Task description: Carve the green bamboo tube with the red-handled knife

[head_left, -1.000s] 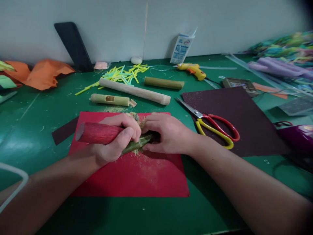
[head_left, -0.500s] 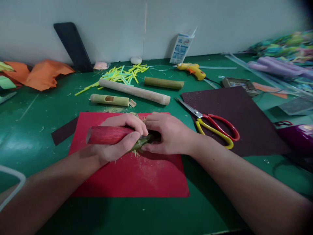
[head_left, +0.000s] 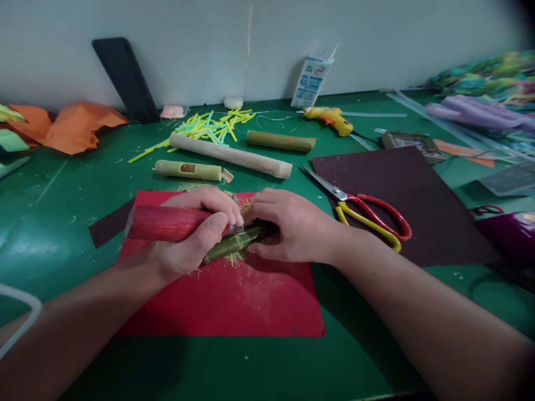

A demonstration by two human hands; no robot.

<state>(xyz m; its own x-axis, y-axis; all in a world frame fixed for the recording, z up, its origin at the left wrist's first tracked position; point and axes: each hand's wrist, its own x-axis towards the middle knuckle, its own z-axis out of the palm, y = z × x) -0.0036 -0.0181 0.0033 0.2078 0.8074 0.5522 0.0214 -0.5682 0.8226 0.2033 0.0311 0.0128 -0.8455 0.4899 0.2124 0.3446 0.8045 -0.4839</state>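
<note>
My left hand (head_left: pixel 190 245) is closed round a red wooden handle (head_left: pixel 167 224), whose short metal end shows at the fingertips, close to the bamboo. My right hand (head_left: pixel 288 225) grips the right end of a dark green bamboo piece (head_left: pixel 234 243); that end is hidden under the fingers. The bamboo lies slanted over a red sheet (head_left: pixel 259 303), with its left end near my left wrist. Pale shavings (head_left: pixel 234 258) are scattered beside the bamboo on the sheet.
Behind the sheet lie a cut bamboo tube (head_left: pixel 200 171), a pale wooden stick (head_left: pixel 234 157) and a green-brown bamboo tube (head_left: pixel 280 141). Scissors (head_left: pixel 370 214) rest partly on a dark sheet (head_left: pixel 438 223) at right. A yellow glue gun (head_left: pixel 330 120) lies farther back.
My left hand and the red handle have moved left and slightly up, and more of the green bamboo shows. My right hand holds on in nearly the same place.
</note>
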